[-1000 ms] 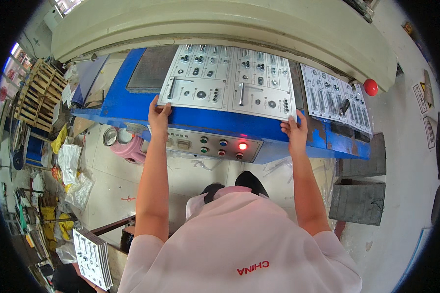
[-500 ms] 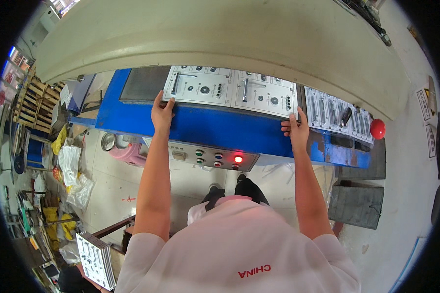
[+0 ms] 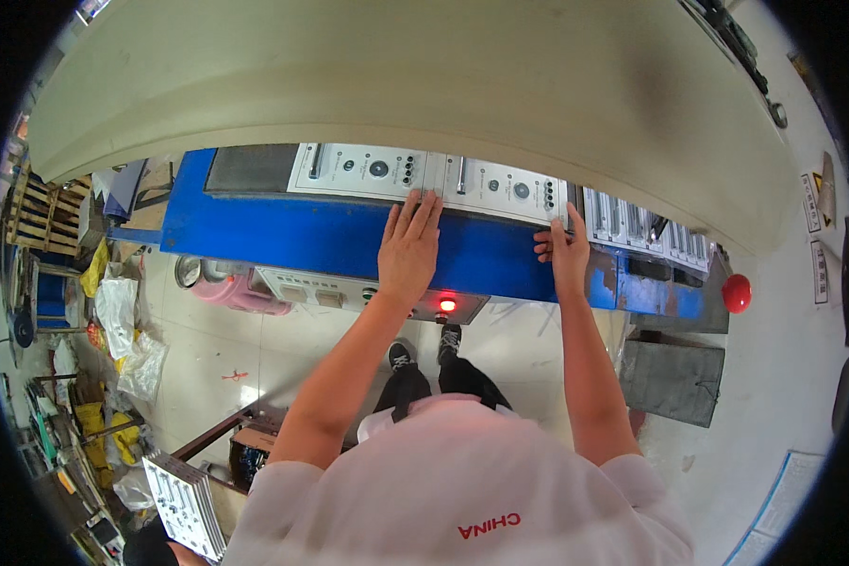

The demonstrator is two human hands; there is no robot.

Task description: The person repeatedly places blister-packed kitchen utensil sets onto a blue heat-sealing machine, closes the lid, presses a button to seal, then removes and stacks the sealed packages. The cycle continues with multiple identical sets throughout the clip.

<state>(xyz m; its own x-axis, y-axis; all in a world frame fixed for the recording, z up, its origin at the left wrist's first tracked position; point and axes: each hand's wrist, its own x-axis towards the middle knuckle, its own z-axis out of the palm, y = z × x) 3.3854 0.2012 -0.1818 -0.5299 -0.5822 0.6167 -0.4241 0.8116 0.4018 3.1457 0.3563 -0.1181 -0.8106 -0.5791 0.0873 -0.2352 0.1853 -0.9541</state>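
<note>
A flat white panel (image 3: 344, 187), printed with two similar control layouts, lies on the blue machine bed (image 3: 283, 222), its far part hidden under the beige machine cover. My left hand (image 3: 410, 243) is open, its fingers stretched out over the middle of the panel's front edge, near the line between the two layouts. At the panel's right front corner is my right hand (image 3: 566, 255). Its index finger points along the panel's right edge, while other fingers bend loosely beside the front edge. Neither hand grips the panel around its edge.
The curved beige cover (image 3: 424, 85) overhangs the bed. Right of the panel lie another white panel with slots (image 3: 646, 226) and a red knob (image 3: 737, 293). A control box with a lit red button (image 3: 447, 305) sits below. Stacked panels (image 3: 179, 500) stand at the lower left.
My left hand has moved right from the panel's left front corner to the middle of its front edge. My right hand remains at the right corner. The view has shifted slightly.
</note>
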